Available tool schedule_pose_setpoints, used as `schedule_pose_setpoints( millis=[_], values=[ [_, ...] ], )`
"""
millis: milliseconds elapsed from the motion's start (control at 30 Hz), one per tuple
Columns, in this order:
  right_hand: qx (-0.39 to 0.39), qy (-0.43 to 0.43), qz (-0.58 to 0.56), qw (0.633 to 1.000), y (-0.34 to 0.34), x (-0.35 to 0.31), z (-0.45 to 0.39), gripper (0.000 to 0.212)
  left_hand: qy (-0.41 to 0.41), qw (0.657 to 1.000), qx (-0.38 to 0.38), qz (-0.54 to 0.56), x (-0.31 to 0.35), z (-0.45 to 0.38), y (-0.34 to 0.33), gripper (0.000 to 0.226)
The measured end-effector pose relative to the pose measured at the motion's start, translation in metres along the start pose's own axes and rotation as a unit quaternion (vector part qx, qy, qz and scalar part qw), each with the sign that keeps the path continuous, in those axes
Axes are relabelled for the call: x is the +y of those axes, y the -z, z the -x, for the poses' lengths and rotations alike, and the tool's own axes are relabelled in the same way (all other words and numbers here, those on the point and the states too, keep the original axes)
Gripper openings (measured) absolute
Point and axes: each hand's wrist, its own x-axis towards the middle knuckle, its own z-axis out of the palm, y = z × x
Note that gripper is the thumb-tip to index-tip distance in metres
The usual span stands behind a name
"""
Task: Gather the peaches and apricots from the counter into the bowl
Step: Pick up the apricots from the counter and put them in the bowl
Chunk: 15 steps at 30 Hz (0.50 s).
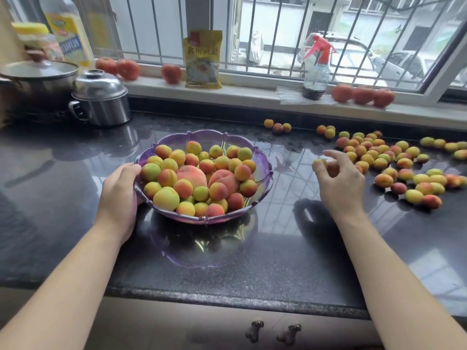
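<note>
1. Fruit is filling the purple bowl (262,157) near the middle of the worktop (227,269): two peaches (192,176) are lying in the centre with many apricots (166,198) heaped around and against them, the pile already rising about level with the scalloped rim.
2. Left hand (121,198) is gripping the bowl's near-left rim, thumb curling over the edge and palm against the wall, steadying it.
3. Right hand (338,178) is hovering between the bowl and the loose fruit, its fingers curling round what look like two or three small apricots (321,162); the exact count is hidden behind the fingers.
4. Loose apricots (394,168) are lying scattered on the right of the worktop, well apart from the bowl, with a few more (278,127) sitting near the back edge, so I judge the task roughly half done.
5. Risks, as I judge them: the handful is looking loosely held, so one fruit could be slipping out on the way across; the glossy worktop is letting round fruit roll towards the front edge; and dropping more onto the high heap could be knocking rim-side apricots out.
6. Tomatoes (361,94) are resting on the windowsill (252,94), beside a spray bottle (316,72).
</note>
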Motion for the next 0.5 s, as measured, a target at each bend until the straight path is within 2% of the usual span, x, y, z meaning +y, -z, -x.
schedule_pose_setpoints(
  millis=[133, 267, 333, 433, 500],
  values=[
    [-0.03, 0.023, -0.053, 0.998, -0.006, -0.012, 0.008, 0.025, 0.0, 1.0, -0.002, 0.002, 0.001, 0.001, -0.001, 0.03],
    [-0.059, -0.026, -0.144, 0.988, -0.007, -0.025, 0.006, 0.019, 0.002, 1.0, -0.006, -0.003, 0.004, 0.0, 0.0, 0.025],
    [-0.085, -0.023, -0.189, 0.978, -0.001, -0.042, 0.003, 0.016, 0.004, 1.0, -0.008, -0.014, 0.005, 0.0, 0.0, 0.025],
    [-0.201, -0.006, -0.245, 0.948, 0.014, -0.079, 0.003, 0.019, -0.003, 1.0, -0.011, -0.019, 0.005, 0.0, 0.002, 0.027],
    [-0.296, 0.019, -0.211, 0.931, 0.023, -0.103, 0.006, 0.017, 0.001, 1.0, -0.018, -0.02, 0.005, 0.0, 0.003, 0.026]
  ],
)
